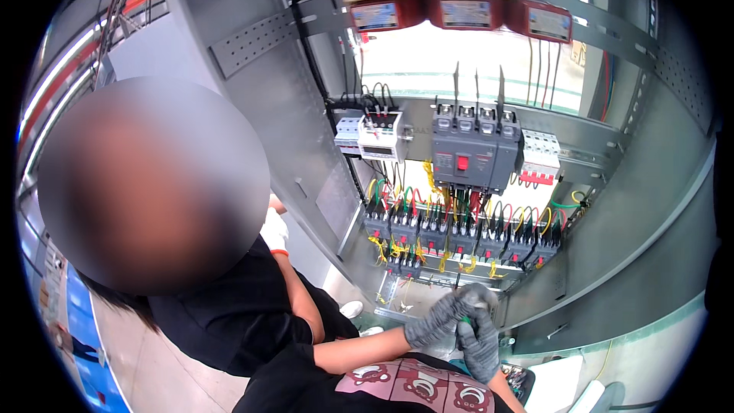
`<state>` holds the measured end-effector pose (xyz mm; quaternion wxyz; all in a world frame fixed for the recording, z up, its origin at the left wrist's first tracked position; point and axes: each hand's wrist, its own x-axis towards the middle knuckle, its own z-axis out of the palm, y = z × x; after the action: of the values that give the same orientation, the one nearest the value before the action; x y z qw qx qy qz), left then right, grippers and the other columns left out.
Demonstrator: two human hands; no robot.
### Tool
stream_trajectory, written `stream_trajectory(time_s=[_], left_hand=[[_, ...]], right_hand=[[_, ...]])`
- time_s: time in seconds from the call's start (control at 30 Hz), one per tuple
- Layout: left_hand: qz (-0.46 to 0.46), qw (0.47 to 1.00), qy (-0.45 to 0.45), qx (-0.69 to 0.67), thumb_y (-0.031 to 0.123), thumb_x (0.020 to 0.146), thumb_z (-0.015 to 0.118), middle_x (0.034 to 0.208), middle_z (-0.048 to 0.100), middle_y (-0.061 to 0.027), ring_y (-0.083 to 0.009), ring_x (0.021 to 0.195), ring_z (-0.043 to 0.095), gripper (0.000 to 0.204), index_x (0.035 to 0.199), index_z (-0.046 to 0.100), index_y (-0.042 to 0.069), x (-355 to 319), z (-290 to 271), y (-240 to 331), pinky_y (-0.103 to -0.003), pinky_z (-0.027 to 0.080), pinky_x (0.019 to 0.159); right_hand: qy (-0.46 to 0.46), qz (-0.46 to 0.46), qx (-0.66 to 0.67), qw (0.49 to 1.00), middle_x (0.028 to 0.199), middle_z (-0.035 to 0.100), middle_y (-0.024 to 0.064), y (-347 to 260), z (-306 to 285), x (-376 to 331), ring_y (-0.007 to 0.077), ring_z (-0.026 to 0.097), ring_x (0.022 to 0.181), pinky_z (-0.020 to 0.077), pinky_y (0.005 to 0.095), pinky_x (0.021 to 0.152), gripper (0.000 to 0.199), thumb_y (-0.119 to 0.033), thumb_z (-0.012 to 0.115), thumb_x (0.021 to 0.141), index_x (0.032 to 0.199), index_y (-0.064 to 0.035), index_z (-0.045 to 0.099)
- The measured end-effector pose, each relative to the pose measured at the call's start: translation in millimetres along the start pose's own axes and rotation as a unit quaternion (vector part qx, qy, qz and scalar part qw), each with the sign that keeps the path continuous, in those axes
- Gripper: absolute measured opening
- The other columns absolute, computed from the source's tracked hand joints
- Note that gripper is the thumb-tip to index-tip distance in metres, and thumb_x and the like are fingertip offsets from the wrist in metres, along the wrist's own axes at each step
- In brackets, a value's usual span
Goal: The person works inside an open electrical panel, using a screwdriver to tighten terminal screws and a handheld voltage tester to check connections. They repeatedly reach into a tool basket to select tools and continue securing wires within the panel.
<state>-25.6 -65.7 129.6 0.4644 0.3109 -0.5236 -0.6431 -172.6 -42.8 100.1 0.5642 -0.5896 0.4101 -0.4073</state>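
Note:
My left hand (445, 317) and my right hand (480, 346), both in grey knit gloves, meet low in front of the open metal cabinet. Their fingers are closed together around something small. A bit of green (465, 320) shows between them, but its kind is hidden. Beyond the hands is a row of small black breakers (461, 243) with red switches, coloured wires and yellow tags. Above that row sits a large grey circuit breaker (475, 149) with a red switch. White modular devices (380, 136) and a white breaker with red levers (540, 157) flank it.
A co-worker in a black shirt (222, 313) stands close on my left, with a white-gloved hand (275, 231) by the cabinet's side panel (252, 69). Three red current transformers (466, 13) hang on the upper rail. A white board (554, 384) lies low at right.

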Motion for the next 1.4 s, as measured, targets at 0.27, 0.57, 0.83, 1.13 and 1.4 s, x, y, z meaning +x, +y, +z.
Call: stream_trajectory(time_s=[0.27, 0.57, 0.83, 1.13, 1.4], left_hand=[[0.262, 0.927, 0.197, -0.183, 0.027, 0.091, 0.062, 0.099, 0.050, -0.0003, -0.0032, 0.077, 0.042, 0.047, 0.125, 0.049, -0.001, -13, -107, 20, -0.014, 0.039, 0.069], [0.223, 0.911, 0.345, -0.038, 0.026, 0.091, 0.061, 0.105, 0.060, -0.0065, -0.0093, 0.090, 0.056, 0.039, 0.118, 0.054, -0.001, -61, -118, 34, -0.024, 0.045, 0.084], [0.236, 0.906, 0.352, 0.002, 0.011, 0.092, 0.058, 0.107, 0.061, -0.0064, -0.0145, 0.102, 0.058, 0.026, 0.116, 0.056, 0.001, -45, -133, 60, -0.027, 0.044, 0.094], [0.285, 0.853, 0.388, 0.201, 0.010, 0.089, 0.060, 0.099, 0.064, -0.0039, -0.0106, 0.092, 0.058, 0.024, 0.112, 0.060, 0.000, 7, -179, 134, -0.024, 0.046, 0.086], [0.251, 0.846, 0.368, 0.293, 0.019, 0.082, 0.069, 0.082, 0.065, -0.0033, -0.0091, 0.074, 0.057, 0.023, 0.095, 0.065, 0.000, 50, -207, 198, -0.026, 0.048, 0.074]], right_hand=[[0.032, -0.239, -0.131, 0.962, 0.088, 0.064, 0.0168, -123, 55, 124, 0.0297, 0.065, 0.075, 0.0502, 0.0342, 0.068, 0.023, -0.016, 0.054, 0.091, 0.111, -0.0033, 0.053], [0.055, -0.296, -0.164, 0.939, 0.092, 0.065, 0.0171, -123, 100, 174, 0.0287, 0.065, 0.079, 0.0503, 0.0364, 0.072, 0.022, -0.017, 0.054, 0.092, 0.111, -0.0055, 0.053], [0.076, -0.288, -0.124, 0.946, 0.096, 0.062, 0.0108, -106, 96, 155, 0.0173, 0.060, 0.081, 0.0488, 0.0304, 0.076, 0.024, -0.015, 0.055, 0.092, 0.112, -0.0035, 0.056], [0.084, -0.263, -0.110, 0.955, 0.100, 0.061, 0.0089, -98, 77, 132, 0.0137, 0.057, 0.086, 0.0476, 0.0276, 0.080, 0.027, -0.009, 0.053, 0.092, 0.118, -0.0038, 0.054], [0.099, -0.254, -0.088, 0.958, 0.097, 0.061, 0.0083, -104, 56, 125, 0.0135, 0.057, 0.084, 0.0481, 0.0268, 0.078, 0.028, -0.006, 0.052, 0.091, 0.119, -0.0027, 0.054]])
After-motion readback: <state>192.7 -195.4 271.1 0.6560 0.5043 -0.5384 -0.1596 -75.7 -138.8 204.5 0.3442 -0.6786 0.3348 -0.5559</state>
